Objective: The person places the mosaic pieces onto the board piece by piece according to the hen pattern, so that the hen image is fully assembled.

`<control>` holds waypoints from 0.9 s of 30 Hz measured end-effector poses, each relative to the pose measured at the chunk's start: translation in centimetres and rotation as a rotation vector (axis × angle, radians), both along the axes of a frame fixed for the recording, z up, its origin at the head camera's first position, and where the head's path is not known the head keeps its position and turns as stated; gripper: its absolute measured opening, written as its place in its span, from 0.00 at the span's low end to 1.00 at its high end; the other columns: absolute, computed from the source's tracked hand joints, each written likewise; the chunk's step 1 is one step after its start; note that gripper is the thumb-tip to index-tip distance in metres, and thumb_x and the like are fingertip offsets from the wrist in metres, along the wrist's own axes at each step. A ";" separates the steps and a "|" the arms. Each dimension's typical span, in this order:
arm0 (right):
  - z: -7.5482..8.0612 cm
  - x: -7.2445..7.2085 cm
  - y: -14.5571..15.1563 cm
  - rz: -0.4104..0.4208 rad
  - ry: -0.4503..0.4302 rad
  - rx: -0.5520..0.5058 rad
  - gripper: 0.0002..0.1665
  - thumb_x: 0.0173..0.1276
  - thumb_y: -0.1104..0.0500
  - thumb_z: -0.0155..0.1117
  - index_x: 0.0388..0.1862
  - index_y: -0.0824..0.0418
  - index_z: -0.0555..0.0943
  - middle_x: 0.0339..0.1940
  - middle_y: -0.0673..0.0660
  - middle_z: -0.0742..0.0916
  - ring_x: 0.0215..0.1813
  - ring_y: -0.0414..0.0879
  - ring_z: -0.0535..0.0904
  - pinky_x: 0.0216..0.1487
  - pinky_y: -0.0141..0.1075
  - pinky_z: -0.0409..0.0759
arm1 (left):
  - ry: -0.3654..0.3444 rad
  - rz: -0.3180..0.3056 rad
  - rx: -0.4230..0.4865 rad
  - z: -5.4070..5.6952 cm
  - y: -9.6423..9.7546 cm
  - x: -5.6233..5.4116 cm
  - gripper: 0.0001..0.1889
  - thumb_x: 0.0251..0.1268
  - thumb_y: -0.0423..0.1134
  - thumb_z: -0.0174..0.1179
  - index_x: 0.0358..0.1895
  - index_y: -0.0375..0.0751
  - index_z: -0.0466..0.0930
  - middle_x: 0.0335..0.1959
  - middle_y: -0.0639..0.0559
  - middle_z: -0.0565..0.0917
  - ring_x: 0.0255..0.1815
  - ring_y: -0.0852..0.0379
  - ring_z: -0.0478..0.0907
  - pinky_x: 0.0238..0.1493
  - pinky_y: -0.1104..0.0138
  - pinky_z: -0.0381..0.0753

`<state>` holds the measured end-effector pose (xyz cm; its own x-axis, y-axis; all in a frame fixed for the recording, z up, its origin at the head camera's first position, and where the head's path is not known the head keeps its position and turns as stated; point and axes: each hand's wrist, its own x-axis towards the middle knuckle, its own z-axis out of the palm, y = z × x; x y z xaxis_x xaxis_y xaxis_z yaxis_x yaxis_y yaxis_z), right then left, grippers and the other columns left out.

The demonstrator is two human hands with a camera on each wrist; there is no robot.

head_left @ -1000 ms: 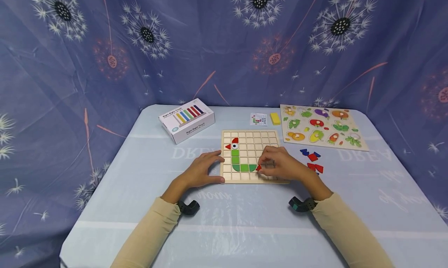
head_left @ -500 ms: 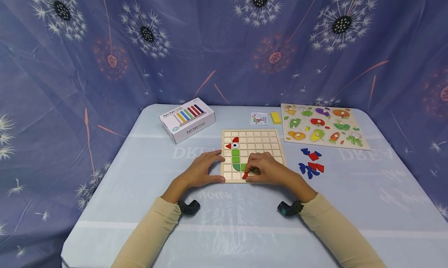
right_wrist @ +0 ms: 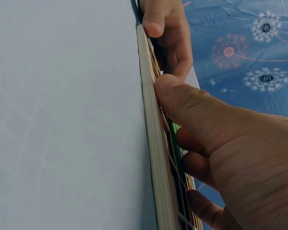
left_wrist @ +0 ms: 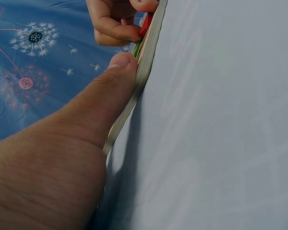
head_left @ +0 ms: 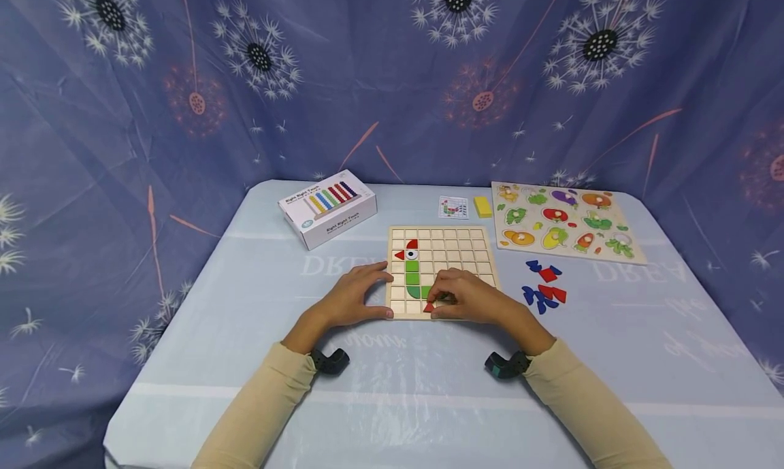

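Note:
The wooden grid board lies flat mid-table, with green squares, a red triangle, a round eye piece and a red quarter-circle set in it. Along its left side rests my left hand, fingertips at the edge, thumb at the near corner. My right hand pinches a small red triangular piece low over the bottom row. In the right wrist view, that hand's thumb lies near the board's front edge. The right hand hides part of the green row.
Loose blue and red pieces lie right of the board. Behind are a picture card, a yellow block and a vegetable knob puzzle. A white toy box stands back left, before a patterned curtain.
My right hand has moved left and nearer me with the red piece, from beside the green row's right end to the bottom row, then stayed there. My left hand has stayed in place.

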<state>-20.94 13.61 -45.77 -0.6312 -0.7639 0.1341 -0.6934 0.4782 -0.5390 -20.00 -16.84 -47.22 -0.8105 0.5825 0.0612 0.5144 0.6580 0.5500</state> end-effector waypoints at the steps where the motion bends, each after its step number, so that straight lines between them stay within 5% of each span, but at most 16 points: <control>1: 0.0 0.0 0.0 -0.003 -0.007 0.004 0.11 0.63 0.52 0.77 0.43 0.49 0.87 0.40 0.42 0.82 0.43 0.39 0.74 0.47 0.35 0.77 | -0.001 0.000 0.000 0.0 0.0 0.0 0.37 0.58 0.58 0.73 0.67 0.48 0.73 0.78 0.46 0.61 0.77 0.43 0.57 0.73 0.44 0.56; 27: 0.2 0.0 0.1 0.013 -0.039 0.009 0.11 0.64 0.51 0.77 0.44 0.48 0.87 0.42 0.41 0.82 0.45 0.40 0.75 0.50 0.38 0.76 | -0.006 -0.003 0.014 -0.1 -0.1 0.0 0.37 0.58 0.58 0.73 0.67 0.48 0.73 0.79 0.46 0.61 0.77 0.44 0.57 0.73 0.45 0.56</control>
